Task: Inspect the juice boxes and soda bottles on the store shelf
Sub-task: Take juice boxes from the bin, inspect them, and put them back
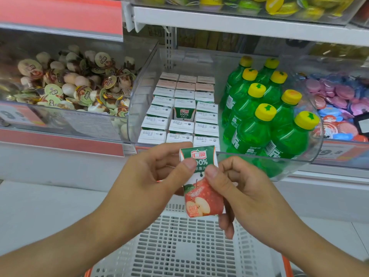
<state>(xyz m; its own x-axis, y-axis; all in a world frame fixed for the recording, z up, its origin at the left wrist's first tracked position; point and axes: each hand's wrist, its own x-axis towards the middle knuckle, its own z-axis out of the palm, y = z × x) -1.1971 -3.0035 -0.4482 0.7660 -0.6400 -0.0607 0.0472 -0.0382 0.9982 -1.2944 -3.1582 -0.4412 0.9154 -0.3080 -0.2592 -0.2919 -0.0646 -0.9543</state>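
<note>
Both hands on one juice box [201, 181], held in mid-air in front of the shelf, below the clear bin [295, 164]. Left hand [151, 176]: thumb pressed on the printed front near the top, fingers curled behind the box's left edge. Right hand [245, 188]: thumb on the front at mid-height, index curled at the right edge, lower fingers wrapped under the bottom right corner. Neither hand is free.

Box orientation: long axis roughly vertical, top leaning slightly left. Printed front faces the camera, text upright, green band with red logo on top, apple picture at the bottom.

Shelf stock: juice boxes [179, 114] packed in three columns in the left half of the bin, white tops up. One box in the middle column shows its green front through a gap in the row. Green soda bottles [259, 116] with yellow caps stand upright in the right half of the same bin, just beside the boxes.

Neighbours: bin of small sealed cups [75, 84] to the left, pink and blue lidded cups [339, 100] to the right, yellow-green packs [249, 3] on the shelf above. White perforated basket [179, 246] with orange rim sits below the hands.
</note>
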